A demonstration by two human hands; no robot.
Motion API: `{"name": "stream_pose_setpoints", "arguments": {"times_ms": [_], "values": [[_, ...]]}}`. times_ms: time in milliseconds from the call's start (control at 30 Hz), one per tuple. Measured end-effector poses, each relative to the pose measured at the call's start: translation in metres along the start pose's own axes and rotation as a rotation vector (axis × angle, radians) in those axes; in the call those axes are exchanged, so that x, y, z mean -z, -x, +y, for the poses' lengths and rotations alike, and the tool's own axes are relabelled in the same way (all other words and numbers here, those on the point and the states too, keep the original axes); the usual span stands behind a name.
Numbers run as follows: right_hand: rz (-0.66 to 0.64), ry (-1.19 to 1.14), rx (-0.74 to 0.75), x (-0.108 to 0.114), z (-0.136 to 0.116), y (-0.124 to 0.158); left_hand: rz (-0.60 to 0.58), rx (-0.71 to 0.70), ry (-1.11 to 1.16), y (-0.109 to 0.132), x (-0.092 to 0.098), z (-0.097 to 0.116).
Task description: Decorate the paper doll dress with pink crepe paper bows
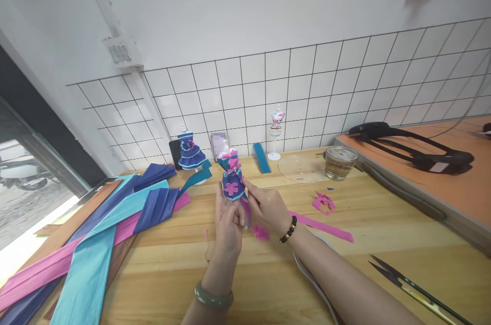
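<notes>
In the middle of the head view, my left hand (229, 223) is closed around the lower part of a small doll (233, 182). It wears a dark blue dress with light blue trim, a pink flower on the skirt and a pink bow at the top; a pixelated patch covers the area above. At the skirt's right edge, my right hand (268, 207) presses its fingertips on the dress. A pink strip (326, 228) lies beyond my right wrist. Under the hands is a crumpled pink scrap (261, 233).
Folded blue, turquoise, pink and brown strips (99, 233) cover the table's left. Behind stand a mini dress form in blue (187, 150) and another (276, 128). A glass (339, 162) is at right, near a cut pink scrap (324, 203). Thread snips (414, 286) lie front right.
</notes>
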State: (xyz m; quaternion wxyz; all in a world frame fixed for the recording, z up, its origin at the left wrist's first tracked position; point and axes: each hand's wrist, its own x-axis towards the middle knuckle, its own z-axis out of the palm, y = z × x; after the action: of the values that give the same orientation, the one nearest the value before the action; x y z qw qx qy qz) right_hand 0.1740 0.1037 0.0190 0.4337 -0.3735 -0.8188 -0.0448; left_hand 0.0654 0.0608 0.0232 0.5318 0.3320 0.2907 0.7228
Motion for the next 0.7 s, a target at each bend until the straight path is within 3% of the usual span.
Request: {"name": "stream_pose_setpoints", "arguments": {"times_ms": [233, 700], "values": [[-0.027, 0.047, 0.039, -0.0029, -0.0017, 0.0012, -0.024, -0.013, -0.028, -0.0008, 0.0015, -0.0007], [-0.030, -0.045, -0.058, -0.0003, -0.0074, -0.0003, 0.007, -0.012, -0.031, 0.0000, -0.0004, 0.0024]]}}
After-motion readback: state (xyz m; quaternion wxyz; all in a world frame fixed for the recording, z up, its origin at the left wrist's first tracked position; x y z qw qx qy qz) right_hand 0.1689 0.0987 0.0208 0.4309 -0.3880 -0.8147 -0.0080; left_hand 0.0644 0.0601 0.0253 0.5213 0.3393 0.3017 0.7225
